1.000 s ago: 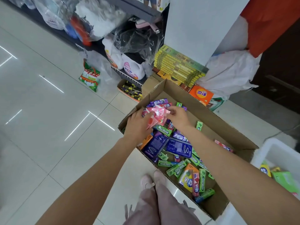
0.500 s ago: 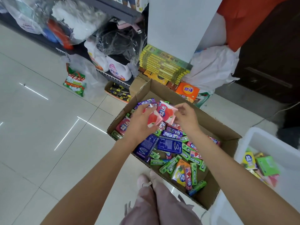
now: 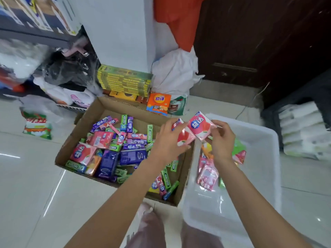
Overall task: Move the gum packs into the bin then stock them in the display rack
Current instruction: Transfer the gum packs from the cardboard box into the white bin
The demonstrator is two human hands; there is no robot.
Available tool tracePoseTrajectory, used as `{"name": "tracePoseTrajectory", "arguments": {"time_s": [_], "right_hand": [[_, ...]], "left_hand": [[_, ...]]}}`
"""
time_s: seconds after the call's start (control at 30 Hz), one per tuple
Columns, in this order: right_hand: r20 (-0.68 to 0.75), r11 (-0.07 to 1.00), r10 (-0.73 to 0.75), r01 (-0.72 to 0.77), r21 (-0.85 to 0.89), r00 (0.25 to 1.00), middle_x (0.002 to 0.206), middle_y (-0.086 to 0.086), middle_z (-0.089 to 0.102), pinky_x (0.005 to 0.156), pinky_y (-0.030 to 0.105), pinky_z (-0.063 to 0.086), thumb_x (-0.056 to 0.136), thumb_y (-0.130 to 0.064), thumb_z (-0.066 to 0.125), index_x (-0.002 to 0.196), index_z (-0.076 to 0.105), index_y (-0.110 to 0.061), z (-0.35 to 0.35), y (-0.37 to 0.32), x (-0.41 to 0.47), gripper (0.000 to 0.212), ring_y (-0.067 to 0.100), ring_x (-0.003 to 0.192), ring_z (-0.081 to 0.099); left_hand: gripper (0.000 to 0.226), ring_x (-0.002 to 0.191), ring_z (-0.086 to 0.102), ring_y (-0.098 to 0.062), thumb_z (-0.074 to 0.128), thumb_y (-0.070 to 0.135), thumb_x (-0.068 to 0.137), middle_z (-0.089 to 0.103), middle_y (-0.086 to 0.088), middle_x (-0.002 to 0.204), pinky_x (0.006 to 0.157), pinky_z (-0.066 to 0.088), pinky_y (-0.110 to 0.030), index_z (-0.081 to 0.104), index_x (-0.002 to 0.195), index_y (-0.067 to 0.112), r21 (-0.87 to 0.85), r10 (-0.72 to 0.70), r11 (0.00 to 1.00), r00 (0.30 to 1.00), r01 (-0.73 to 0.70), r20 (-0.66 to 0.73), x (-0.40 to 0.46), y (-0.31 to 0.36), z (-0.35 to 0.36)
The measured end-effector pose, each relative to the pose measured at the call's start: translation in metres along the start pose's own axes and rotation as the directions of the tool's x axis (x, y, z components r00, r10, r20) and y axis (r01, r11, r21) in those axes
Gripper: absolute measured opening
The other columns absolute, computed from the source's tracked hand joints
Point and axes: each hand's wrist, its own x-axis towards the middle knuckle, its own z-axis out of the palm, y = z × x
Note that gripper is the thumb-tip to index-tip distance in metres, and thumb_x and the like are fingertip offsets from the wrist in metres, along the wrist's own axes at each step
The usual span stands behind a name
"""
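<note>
A cardboard box (image 3: 100,111) on the floor holds several loose gum packs (image 3: 118,147) in purple, green and pink. My left hand (image 3: 167,138) grips a pink gum pack (image 3: 185,136) above the box's right edge. My right hand (image 3: 222,138) pinches a second pink gum pack (image 3: 201,125) just beside the first, over the left rim of the white plastic bin (image 3: 266,169). Several gum packs (image 3: 207,173) lie in the bin under my right hand. No display rack is in view.
Stacked yellow-green boxes (image 3: 125,81), an orange packet (image 3: 158,102) and a white sack (image 3: 176,72) stand behind the box. A snack bag (image 3: 36,126) lies on the tiles at left. Bagged goods fill the left shelf. White rolls (image 3: 302,129) sit at right. My knees (image 3: 152,230) are below.
Both hands lifted the two pink packs out of the box and carried them right, to the edge of the white bin. The view swung right, showing more of the bin.
</note>
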Motion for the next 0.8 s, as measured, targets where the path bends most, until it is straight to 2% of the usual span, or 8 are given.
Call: {"name": "tracePoseTrajectory", "arguments": {"time_s": [0.1, 0.23, 0.33, 0.4, 0.5, 0.57, 0.63, 0.8], "right_hand": [[-0.031, 0.998, 0.014, -0.016, -0.056, 0.999, 0.092, 0.010, 0.064, 0.072, 0.046, 0.057, 0.093, -0.010, 0.051, 0.094, 0.060, -0.023, -0.056, 0.020, 0.017, 0.015, 0.030, 0.086, 0.066], [0.038, 0.990, 0.063, -0.058, -0.128, 0.997, 0.089, 0.012, 0.059, 0.065, 0.041, 0.057, 0.094, -0.004, 0.047, 0.098, 0.056, -0.022, -0.120, 0.053, 0.034, 0.021, 0.028, 0.076, 0.066], [0.105, 0.968, 0.094, -0.066, -0.243, 0.990, 0.089, 0.005, 0.060, 0.069, 0.051, 0.056, 0.087, -0.001, 0.045, 0.095, 0.056, -0.035, -0.150, 0.083, 0.037, 0.037, 0.031, 0.079, 0.066], [0.154, 0.952, 0.120, -0.070, -0.299, 0.981, 0.094, 0.001, 0.062, 0.076, 0.052, 0.055, 0.084, 0.003, 0.042, 0.104, 0.058, -0.029, -0.163, 0.098, 0.036, 0.041, 0.031, 0.089, 0.065], [0.240, 0.925, 0.132, -0.033, -0.379, 0.962, 0.113, 0.010, 0.062, 0.090, 0.041, 0.051, 0.085, 0.008, 0.041, 0.121, 0.059, -0.016, -0.176, 0.104, 0.033, 0.046, 0.028, 0.103, 0.061], [0.309, 0.889, 0.143, 0.016, -0.458, 0.940, 0.118, 0.012, 0.060, 0.095, 0.023, 0.043, 0.087, 0.009, 0.040, 0.128, 0.056, -0.012, -0.183, 0.109, 0.033, 0.049, 0.023, 0.110, 0.058], [0.370, 0.844, 0.150, 0.076, -0.531, 0.917, 0.115, 0.011, 0.060, 0.084, 0.011, 0.036, 0.089, 0.007, 0.040, 0.129, 0.056, -0.013, -0.187, 0.113, 0.032, 0.048, 0.020, 0.107, 0.057], [0.473, 0.723, 0.172, 0.216, -0.657, 0.864, 0.124, 0.019, 0.056, 0.091, 0.025, 0.036, 0.090, -0.007, 0.050, 0.122, 0.060, -0.007, -0.191, 0.118, 0.035, 0.033, 0.030, 0.115, 0.052]], "left_hand": [[0.064, 0.130, 0.032, -0.025, 0.069, 0.033, 0.081, 0.034, -0.009, 0.143, 0.106, 0.035, -0.044, 0.043, 0.139, 0.023, 0.037, 0.028, 0.999, 0.999, -0.029, 0.023, 0.004, 0.038, 0.041], [0.066, 0.127, 0.035, -0.026, 0.071, 0.035, 0.079, 0.035, -0.008, 0.143, 0.105, 0.035, -0.042, 0.044, 0.138, 0.024, 0.164, 0.016, 0.986, 0.998, -0.024, 0.055, -0.001, 0.076, 0.103], [0.066, 0.128, 0.034, -0.028, 0.070, 0.040, 0.078, 0.035, -0.008, 0.141, 0.106, 0.032, -0.043, 0.044, 0.137, 0.028, 0.255, -0.098, 0.964, 0.992, 0.074, 0.085, -0.008, 0.087, 0.148], [0.065, 0.132, 0.030, -0.026, 0.066, 0.042, 0.081, 0.033, -0.007, 0.141, 0.109, 0.027, -0.040, 0.040, 0.139, 0.031, 0.332, -0.207, 0.928, 0.974, 0.167, 0.092, -0.014, 0.089, 0.171], [0.063, 0.132, 0.030, -0.025, 0.063, 0.042, 0.083, 0.034, -0.007, 0.140, 0.105, 0.028, -0.038, 0.036, 0.140, 0.034, 0.353, -0.316, 0.896, 0.945, 0.269, 0.083, -0.025, 0.092, 0.191], [0.063, 0.132, 0.030, -0.026, 0.064, 0.040, 0.083, 0.033, -0.007, 0.141, 0.105, 0.028, -0.039, 0.037, 0.140, 0.033, 0.355, -0.357, 0.883, 0.930, 0.307, 0.082, -0.031, 0.092, 0.199], [0.065, 0.134, 0.028, -0.027, 0.067, 0.035, 0.081, 0.030, -0.007, 0.143, 0.105, 0.029, -0.040, 0.038, 0.139, 0.030, 0.368, -0.390, 0.870, 0.915, 0.330, 0.102, -0.037, 0.090, 0.204], [0.070, 0.135, 0.026, -0.027, 0.067, 0.026, 0.082, 0.027, -0.007, 0.145, 0.108, 0.027, -0.040, 0.033, 0.142, 0.027, 0.369, -0.421, 0.865, 0.893, 0.341, 0.162, -0.047, 0.089, 0.205]]}}
